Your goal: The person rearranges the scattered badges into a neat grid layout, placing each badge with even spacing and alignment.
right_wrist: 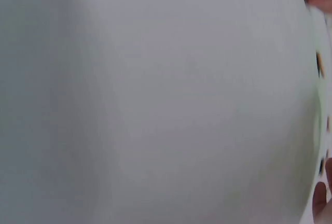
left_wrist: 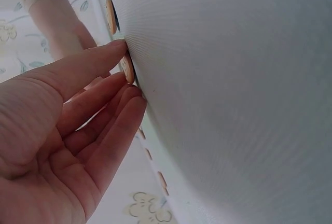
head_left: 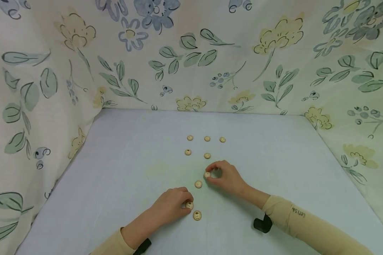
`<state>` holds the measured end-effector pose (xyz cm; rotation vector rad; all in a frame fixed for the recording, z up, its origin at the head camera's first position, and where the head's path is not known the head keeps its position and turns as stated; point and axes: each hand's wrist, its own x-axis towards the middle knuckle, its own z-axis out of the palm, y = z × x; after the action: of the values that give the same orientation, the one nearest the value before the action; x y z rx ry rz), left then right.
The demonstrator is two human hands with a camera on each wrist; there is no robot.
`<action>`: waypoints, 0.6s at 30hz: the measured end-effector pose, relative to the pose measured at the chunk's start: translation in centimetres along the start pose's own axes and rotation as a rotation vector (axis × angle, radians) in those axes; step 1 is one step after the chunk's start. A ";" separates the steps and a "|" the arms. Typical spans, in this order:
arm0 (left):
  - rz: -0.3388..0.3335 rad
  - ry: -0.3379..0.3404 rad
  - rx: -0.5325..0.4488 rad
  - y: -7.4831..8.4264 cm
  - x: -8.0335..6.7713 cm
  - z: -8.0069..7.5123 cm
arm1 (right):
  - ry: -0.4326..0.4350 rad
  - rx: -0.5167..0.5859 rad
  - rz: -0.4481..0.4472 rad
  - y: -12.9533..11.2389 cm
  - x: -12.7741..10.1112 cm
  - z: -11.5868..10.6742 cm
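Several small round wooden buttons lie on a pale blue table (head_left: 121, 177). My left hand (head_left: 186, 202) pinches one button (head_left: 189, 205) at its fingertips; in the left wrist view this button (left_wrist: 127, 68) sits on the cloth between thumb and fingers of the left hand (left_wrist: 124, 63). Just below it lies another button (head_left: 196, 215). My right hand (head_left: 211, 172), with thumb and forefinger curled, pinches a button (head_left: 207, 174). A loose button (head_left: 198, 184) lies between the two hands. The right wrist view is blurred and shows only fingertips (right_wrist: 320, 199) at its edge.
Farther back, a row of three buttons (head_left: 207, 138) sits above a pair (head_left: 187, 152). Floral cloth walls (head_left: 38, 106) close the table on the left, back and right. Bare table surface spreads to both sides of the buttons.
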<state>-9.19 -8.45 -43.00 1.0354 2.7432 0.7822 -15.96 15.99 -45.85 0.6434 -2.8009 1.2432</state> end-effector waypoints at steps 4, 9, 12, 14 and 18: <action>0.001 0.009 0.001 0.0 0.0 0.1 | 0.026 -0.015 0.073 1.5 1.2 -1.0; 0.002 0.019 0.004 0.0 -0.1 0.1 | 0.055 -0.050 0.093 3.4 2.2 -2.2; 0.002 0.021 0.000 0.1 -0.1 0.1 | 0.083 -0.071 0.100 4.3 2.6 -2.8; -0.002 0.022 -0.003 0.1 -0.1 0.1 | 0.100 -0.085 0.101 4.8 2.8 -3.1; -0.015 0.018 -0.006 0.1 -0.1 0.1 | 0.117 -0.099 0.101 5.6 3.2 -3.6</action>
<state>-8.98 -8.41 -43.02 1.0106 2.7590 0.8009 -21.56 20.73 -46.80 0.4149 -2.8067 1.1085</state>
